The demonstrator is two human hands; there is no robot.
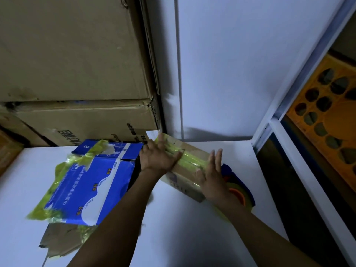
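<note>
Flat hands rest on a brown cardboard box striped with yellow-green tape [184, 186] on a white shelf [173, 228].
Its long axis runs far-left to near-right: the left hand [159, 158] presses the top, the right hand [213, 178] the near-right end, fingers straight, neither gripping.

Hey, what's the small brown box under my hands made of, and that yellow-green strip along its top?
The small brown box looks like matte cardboard: dull tan faces with printed blue marks and folded edges. The yellow-green strip seems to be glossy plastic packing tape; it glints and wrinkles beside the left hand.
</note>
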